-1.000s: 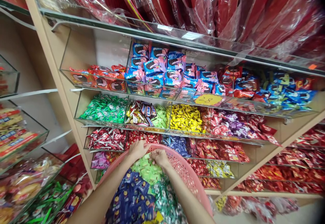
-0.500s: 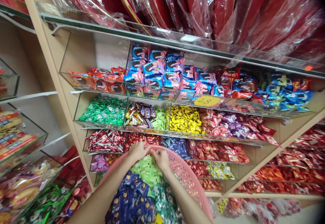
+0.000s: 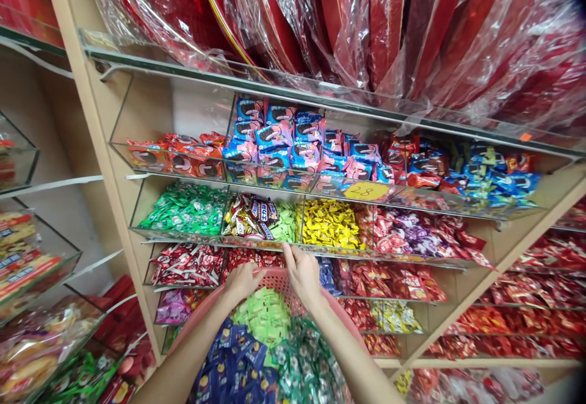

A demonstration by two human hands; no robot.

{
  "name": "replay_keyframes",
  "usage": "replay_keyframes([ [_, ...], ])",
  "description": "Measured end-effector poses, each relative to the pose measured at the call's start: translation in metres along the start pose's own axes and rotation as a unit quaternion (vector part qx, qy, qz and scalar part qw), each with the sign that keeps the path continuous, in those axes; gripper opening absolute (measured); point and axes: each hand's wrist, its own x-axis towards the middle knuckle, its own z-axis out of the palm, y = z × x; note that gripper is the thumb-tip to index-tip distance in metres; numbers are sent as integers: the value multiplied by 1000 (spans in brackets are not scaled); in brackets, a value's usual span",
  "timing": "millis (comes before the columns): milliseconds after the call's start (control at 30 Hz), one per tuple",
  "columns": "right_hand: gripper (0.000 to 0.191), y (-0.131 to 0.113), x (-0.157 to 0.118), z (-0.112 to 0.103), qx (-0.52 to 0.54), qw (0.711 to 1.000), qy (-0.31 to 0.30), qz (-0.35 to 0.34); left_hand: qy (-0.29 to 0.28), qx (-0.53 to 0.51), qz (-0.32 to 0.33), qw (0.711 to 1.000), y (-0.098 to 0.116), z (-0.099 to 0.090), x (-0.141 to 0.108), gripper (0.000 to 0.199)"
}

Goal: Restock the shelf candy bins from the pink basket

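A pink perforated plastic basket (image 3: 339, 315) is in front of me, filled with wrapped sweets. Inside lie dark blue packets (image 3: 238, 355), light green packets (image 3: 263, 309) and dark green packets (image 3: 306, 355). My left hand (image 3: 244, 283) is closed over the basket's far rim. Above that rim, my right hand (image 3: 302, 274) is raised with its index finger stretched out and nothing visible in it. Its fingertip is at the front edge of the shelf bin with light green sweets (image 3: 284, 224); whether it touches the glass I cannot tell.
Glass bins hold green sweets (image 3: 185, 209), dark chocolate bars (image 3: 256, 215), yellow sweets (image 3: 332, 224) and blue-pink biscuit packs (image 3: 274, 138). A yellow price tag (image 3: 366, 191) reads 28. Plastic-wrapped red items (image 3: 339, 19) fill the top shelf. A wooden upright (image 3: 98, 160) divides the shelving on the left.
My right hand has risen from just above the light green packets to the shelf edge, its index finger now extended. The left hand stays at the rim. The view has shifted slightly.
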Motion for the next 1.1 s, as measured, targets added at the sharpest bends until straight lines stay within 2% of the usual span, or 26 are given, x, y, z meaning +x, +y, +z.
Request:
replay_keyframes([
  [100, 48, -3, 29, -11, -74, 997, -11, -26, 0, 2, -11, 1000, -3, -2, -2, 48],
  [233, 26, -14, 77, -14, -185, 975, -52, -111, 10, -5, -10, 1000, -5, -2, -4, 50],
  [333, 23, -22, 105, -8, -259, 949, -62, -170, 15, -11, -7, 1000, -8, -1, -5, 49],
  [433, 24, -25, 119, 5, -294, 933, -94, -183, 14, -11, -15, 1000, -12, -3, -6, 47],
  [633, 25, -21, 122, 30, -307, 935, -114, -134, 5, -29, -38, 999, -15, -7, -9, 47],
  [800, 27, -17, 122, 34, -300, 942, -93, -120, -2, -34, -43, 998, -15, -8, -10, 45],
  [933, 27, -20, 120, 24, -277, 951, -42, -131, -3, -31, -42, 999, -15, -6, -7, 45],
  [1100, 22, -27, 100, -8, -233, 957, 6, -171, -3, -19, -33, 999, -13, -3, -4, 46],
])
